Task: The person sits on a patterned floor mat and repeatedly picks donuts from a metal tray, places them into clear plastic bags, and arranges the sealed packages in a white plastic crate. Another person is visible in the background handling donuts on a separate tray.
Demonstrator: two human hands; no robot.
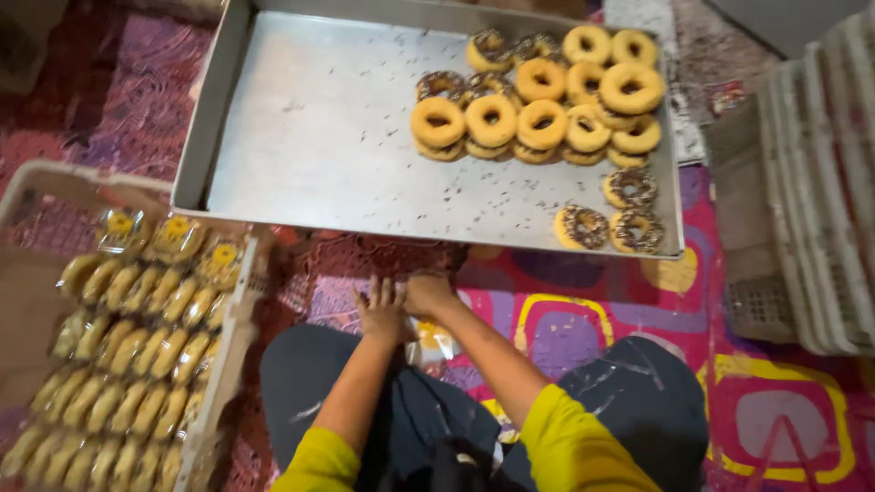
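Observation:
My left hand (383, 310) and my right hand (428, 293) meet low over the floor just in front of my knees. Both press on a clear plastic bag (433, 342) with something yellow inside, most of it hidden under my hands. Beyond them lies a large metal tray (319, 137). Ring doughnuts (538, 100) are stacked at its far right, some plain, some with chocolate sprinkles. Three sprinkled doughnuts (615, 214) lie apart near the tray's front right corner. Dark sprinkle crumbs are scattered over the tray's bare metal.
A light plastic crate (228, 346) at my left holds several rows of bagged doughnuts (128, 355). Stacked pale crates (820, 182) stand at the right. A patterned pink and purple mat (583, 310) covers the floor. My dark trousered knees fill the bottom.

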